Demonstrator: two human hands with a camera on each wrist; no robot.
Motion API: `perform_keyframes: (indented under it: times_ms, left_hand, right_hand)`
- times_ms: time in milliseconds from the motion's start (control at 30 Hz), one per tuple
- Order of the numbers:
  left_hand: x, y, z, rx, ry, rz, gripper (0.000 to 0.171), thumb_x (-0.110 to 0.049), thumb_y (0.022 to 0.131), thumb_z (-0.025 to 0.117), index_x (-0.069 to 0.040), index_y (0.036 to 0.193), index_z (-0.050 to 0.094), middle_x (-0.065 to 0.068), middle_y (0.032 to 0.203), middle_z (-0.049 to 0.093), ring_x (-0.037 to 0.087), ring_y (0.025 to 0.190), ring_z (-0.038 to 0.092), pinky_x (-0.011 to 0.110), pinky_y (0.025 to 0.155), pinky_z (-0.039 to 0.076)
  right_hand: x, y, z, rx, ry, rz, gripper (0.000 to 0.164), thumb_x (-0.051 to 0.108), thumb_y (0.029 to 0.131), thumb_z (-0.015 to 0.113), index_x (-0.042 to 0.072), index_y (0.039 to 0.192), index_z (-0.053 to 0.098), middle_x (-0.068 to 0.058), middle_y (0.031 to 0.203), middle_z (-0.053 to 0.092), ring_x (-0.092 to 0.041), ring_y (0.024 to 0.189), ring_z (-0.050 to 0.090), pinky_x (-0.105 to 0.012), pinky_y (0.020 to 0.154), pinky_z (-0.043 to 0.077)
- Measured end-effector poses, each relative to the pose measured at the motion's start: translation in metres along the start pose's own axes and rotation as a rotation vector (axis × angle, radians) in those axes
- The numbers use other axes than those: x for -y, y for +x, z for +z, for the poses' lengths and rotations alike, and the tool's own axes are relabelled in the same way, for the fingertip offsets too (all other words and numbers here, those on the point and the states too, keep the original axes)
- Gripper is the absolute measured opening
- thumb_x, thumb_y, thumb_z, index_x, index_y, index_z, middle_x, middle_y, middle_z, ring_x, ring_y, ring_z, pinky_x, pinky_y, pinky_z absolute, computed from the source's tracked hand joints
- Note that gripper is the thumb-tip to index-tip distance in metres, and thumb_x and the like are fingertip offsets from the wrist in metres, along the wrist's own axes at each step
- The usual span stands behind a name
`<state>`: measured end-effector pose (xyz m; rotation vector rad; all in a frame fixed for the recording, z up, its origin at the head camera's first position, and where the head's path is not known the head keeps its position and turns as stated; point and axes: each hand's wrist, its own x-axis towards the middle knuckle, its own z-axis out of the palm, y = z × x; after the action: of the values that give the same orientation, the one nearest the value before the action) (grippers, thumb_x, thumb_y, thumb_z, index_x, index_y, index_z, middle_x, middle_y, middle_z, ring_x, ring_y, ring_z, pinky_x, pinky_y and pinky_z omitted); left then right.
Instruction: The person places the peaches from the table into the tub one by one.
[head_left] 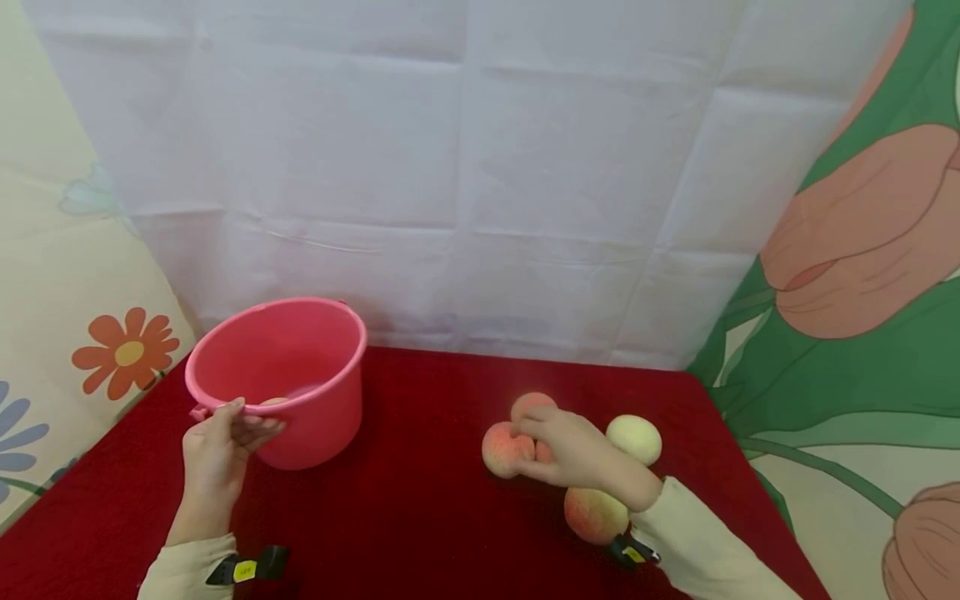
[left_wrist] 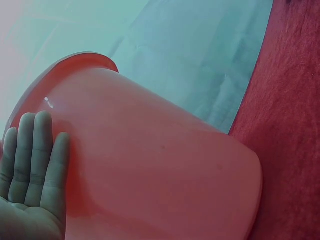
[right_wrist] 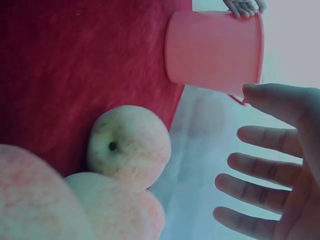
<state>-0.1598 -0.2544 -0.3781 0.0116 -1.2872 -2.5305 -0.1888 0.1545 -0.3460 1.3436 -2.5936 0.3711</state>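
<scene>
My left hand point(head_left: 217, 454) pinches the near rim of a pink bucket point(head_left: 318, 425), thumb over the edge and straight fingers along the outer wall. In the left wrist view these fingers point(left_wrist: 42, 160) lie against the bucket's side. A small part of a round, peach-coloured thing point(head_left: 273, 402) shows inside the bucket. My right hand point(head_left: 566, 446) is over a group of peaches, its fingers spread in the right wrist view. Closest to its fingertips are a reddish peach point(head_left: 504, 451) and another behind it point(head_left: 533, 404); a further one is partly hidden beneath the hand.
A pale yellowish peach point(head_left: 634, 439) lies beyond the right wrist, and a red-yellow one point(head_left: 592, 515) sits just under that forearm. Dark red cloth point(head_left: 427, 483) covers the table. A white sheet point(head_left: 465, 167) hangs along the back edge, with patterned cloths on both sides.
</scene>
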Motion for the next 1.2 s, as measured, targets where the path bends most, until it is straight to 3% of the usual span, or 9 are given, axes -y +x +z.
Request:
perform_keyframes:
  times_ms: [133, 300, 700, 933, 1200]
  left_hand:
    - [0.001, 0.000, 0.000, 0.010, -0.013, 0.008, 0.036, -0.013, 0.096, 0.048, -0.001, 0.069, 0.069, 0.010, 0.064, 0.068, 0.020, 0.064, 0.069, 0.032, 0.063, 0.056]
    - [0.001, 0.000, 0.000, 0.016, -0.030, 0.010, 0.036, -0.012, 0.096, 0.048, -0.001, 0.068, 0.069, 0.011, 0.064, 0.068, 0.021, 0.064, 0.069, 0.033, 0.063, 0.056]
    - [0.002, -0.001, -0.002, 0.020, -0.013, 0.020, 0.037, -0.013, 0.096, 0.047, -0.002, 0.067, 0.068, 0.010, 0.063, 0.068, 0.020, 0.064, 0.069, 0.032, 0.063, 0.056]
    - [0.004, 0.000, -0.002, 0.024, -0.018, 0.026, 0.038, -0.012, 0.096, 0.046, -0.002, 0.067, 0.069, 0.010, 0.063, 0.068, 0.020, 0.064, 0.069, 0.031, 0.062, 0.056]
    - [0.003, 0.000, -0.002, 0.025, -0.014, 0.025, 0.038, -0.012, 0.096, 0.046, -0.002, 0.067, 0.069, 0.010, 0.064, 0.068, 0.020, 0.064, 0.069, 0.032, 0.063, 0.056]
  right_hand:
    - [-0.003, -0.010, -0.001, 0.035, 0.019, 0.051, 0.024, 0.027, 0.081, 0.069, 0.009, 0.096, 0.065, 0.001, 0.093, 0.056, -0.007, 0.068, 0.049, -0.018, 0.055, 0.044]
    - [-0.005, -0.022, -0.002, 0.089, 0.038, 0.102, 0.028, 0.030, 0.082, 0.068, 0.010, 0.101, 0.067, -0.001, 0.100, 0.059, -0.014, 0.086, 0.057, -0.025, 0.067, 0.051]
    - [-0.012, -0.051, 0.007, 0.048, 0.008, 0.098, 0.031, 0.034, 0.077, 0.073, 0.011, 0.098, 0.068, -0.006, 0.106, 0.061, -0.020, 0.092, 0.058, -0.032, 0.072, 0.051]
    - [-0.017, -0.067, 0.012, -0.033, -0.054, 0.024, 0.033, 0.033, 0.070, 0.078, 0.014, 0.095, 0.068, 0.000, 0.097, 0.058, -0.016, 0.084, 0.055, -0.030, 0.068, 0.049]
    - [-0.022, -0.082, 0.026, -0.135, -0.115, -0.071, 0.040, 0.031, 0.060, 0.083, 0.017, 0.093, 0.067, 0.001, 0.098, 0.054, -0.014, 0.085, 0.051, -0.027, 0.063, 0.046]
